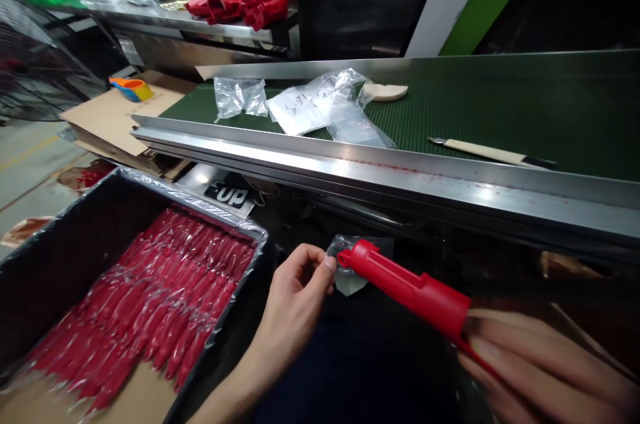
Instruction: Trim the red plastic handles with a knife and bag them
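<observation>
My right hand (530,357) grips a red plastic tube-shaped part (410,287) by its wide end. The part slants up to the left, and its narrow end has a small eyelet. Close to that eyelet, my left hand (300,291) pinches a clear plastic bag (350,283) between thumb and fingers. The bag hangs behind the tip of the part; whether the tip is inside its mouth I cannot tell. Below left stands a black-lined box (243,214) with rows of bagged red parts (145,297).
A green conveyor belt (465,104) with a metal rail runs across. On it lie plastic bags (320,104), a pale curved piece (385,91) and a knife (487,149). Red parts (240,4) are piled on a shelf behind. Tape rolls (133,89) sit on flat cardboard (113,114).
</observation>
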### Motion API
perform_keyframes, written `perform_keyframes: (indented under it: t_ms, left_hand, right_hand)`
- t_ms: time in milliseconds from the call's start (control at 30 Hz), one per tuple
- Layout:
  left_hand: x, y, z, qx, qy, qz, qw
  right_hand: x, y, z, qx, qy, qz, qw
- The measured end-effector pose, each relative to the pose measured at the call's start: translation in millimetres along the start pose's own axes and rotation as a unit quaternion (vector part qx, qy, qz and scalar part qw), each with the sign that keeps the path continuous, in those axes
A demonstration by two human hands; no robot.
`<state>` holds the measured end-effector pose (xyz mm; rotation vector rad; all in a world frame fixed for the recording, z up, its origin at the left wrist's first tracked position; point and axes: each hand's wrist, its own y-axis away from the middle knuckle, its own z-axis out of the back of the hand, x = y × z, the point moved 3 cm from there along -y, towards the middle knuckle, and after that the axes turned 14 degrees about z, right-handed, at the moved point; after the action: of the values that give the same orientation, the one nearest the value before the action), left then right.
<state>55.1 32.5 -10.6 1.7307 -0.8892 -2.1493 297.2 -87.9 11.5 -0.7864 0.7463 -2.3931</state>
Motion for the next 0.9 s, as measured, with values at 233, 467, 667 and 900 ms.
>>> perform_keyframes:
  t_ms: [233, 467, 667, 900]
  left_hand:
    - [-0.8, 5.7, -0.4, 0.036, -0.094, -0.079, 0.992]
    - [-2.2, 3.7, -3.0, 0.013, -0.204, -0.225, 0.953]
    - [15.1, 2.2, -11.5, -0.033, -0.174, -0.281, 0.943]
    - [43.8, -2.4, -24.9, -0.078, -0.117, -0.202, 0.969]
  right_hand:
    - [26.0, -31.4, -19.9, 0.138, 0.033, 0.139, 0.980]
    - [22.8, -27.1, -40.9, 0.170, 0.051, 0.132, 0.975]
    - [28.8, -38.1, -58.2, -0.041, 0.071, 0.013, 0.997]
    - [27.6, -30.7, -96.9, -0.152, -0.137, -0.313, 0.927]
